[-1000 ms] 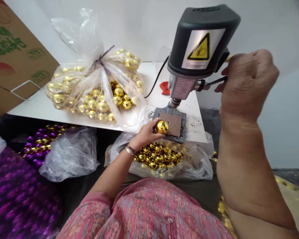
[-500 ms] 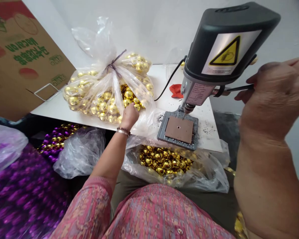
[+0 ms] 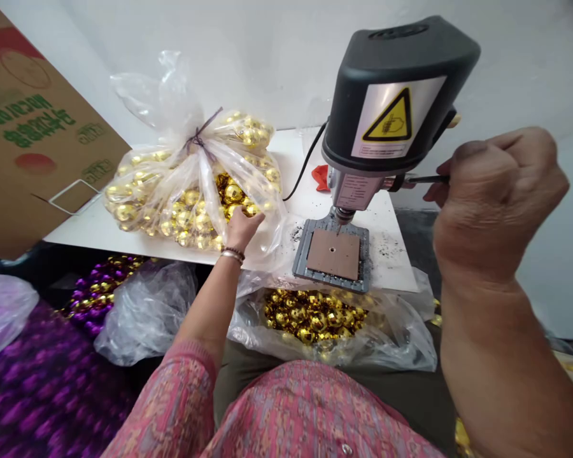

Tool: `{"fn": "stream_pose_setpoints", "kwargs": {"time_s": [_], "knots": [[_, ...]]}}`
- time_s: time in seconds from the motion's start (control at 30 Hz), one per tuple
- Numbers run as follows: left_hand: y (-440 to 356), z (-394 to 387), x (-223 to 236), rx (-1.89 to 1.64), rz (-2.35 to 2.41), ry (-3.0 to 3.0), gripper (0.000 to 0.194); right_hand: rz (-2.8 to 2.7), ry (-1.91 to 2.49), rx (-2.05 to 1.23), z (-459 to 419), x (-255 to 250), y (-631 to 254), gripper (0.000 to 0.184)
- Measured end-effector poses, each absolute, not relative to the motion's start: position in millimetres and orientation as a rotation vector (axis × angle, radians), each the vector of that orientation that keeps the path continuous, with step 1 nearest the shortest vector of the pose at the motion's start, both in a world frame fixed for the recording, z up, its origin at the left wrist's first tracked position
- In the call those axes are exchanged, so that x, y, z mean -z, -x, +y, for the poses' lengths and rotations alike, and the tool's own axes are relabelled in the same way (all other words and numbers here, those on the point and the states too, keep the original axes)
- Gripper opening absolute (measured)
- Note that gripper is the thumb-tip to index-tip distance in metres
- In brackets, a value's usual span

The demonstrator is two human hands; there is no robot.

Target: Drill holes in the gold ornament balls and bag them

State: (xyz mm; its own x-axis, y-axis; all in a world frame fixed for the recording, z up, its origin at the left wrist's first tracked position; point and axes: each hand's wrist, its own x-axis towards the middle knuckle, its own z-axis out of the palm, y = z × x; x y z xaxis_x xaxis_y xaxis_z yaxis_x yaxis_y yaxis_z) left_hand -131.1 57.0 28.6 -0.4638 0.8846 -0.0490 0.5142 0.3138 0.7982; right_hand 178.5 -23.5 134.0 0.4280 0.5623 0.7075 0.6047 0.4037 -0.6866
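Note:
My left hand (image 3: 242,228) reaches into the torn front of a knotted clear plastic bag (image 3: 205,172) on the table. Its thumb sticks out apart from the fingers, whose tips are among gold faceted balls (image 3: 233,193); no ball shows lifted in it. On the right, my right hand (image 3: 491,197) is wrapped round the feed lever (image 3: 423,179) of a small black-and-grey drill press (image 3: 391,108). Under its chuck (image 3: 344,216), a brown square plate (image 3: 333,253) with a small hole lies on the grey base, with no ball on it.
Below the table edge, an open plastic bag of gold balls (image 3: 315,318) rests on my lap. A cardboard box (image 3: 42,146) stands at left, above purple balls (image 3: 52,388). Dark shavings and a red scrap (image 3: 321,178) lie on the white table (image 3: 286,152). A black cord runs behind the press.
The view has shifted, so the press and bag appear farther left. My left hand's thumb has spread away from its fingers at the bag opening. My right hand stays on the lever.

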Motion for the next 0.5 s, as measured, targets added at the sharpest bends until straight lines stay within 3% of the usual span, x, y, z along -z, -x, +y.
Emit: {"fn": "stream_pose_setpoints", "kwargs": {"time_s": [0.1, 0.2, 0.33, 0.5], "knots": [[129.4, 30.2, -43.5, -1.268, 1.532, -1.049, 0.042, -1.177, 1.217, 0.015, -23.0, -136.0, -176.1, 0.027], [116.7, 4.1, -50.9, -1.180, 1.164, -0.930, 0.031, -1.147, 1.185, 0.003, -21.6, -137.1, -173.2, 0.026], [84.2, -12.1, -42.8, -0.957, 1.095, -0.900, 0.034, -1.163, 1.195, -0.041, -21.0, -145.6, -171.6, 0.021], [46.1, -8.9, -25.7, -0.821, 1.262, -1.089, 0.030, -1.236, 1.353, -0.111, -6.8, -175.9, -176.7, 0.032]]}}
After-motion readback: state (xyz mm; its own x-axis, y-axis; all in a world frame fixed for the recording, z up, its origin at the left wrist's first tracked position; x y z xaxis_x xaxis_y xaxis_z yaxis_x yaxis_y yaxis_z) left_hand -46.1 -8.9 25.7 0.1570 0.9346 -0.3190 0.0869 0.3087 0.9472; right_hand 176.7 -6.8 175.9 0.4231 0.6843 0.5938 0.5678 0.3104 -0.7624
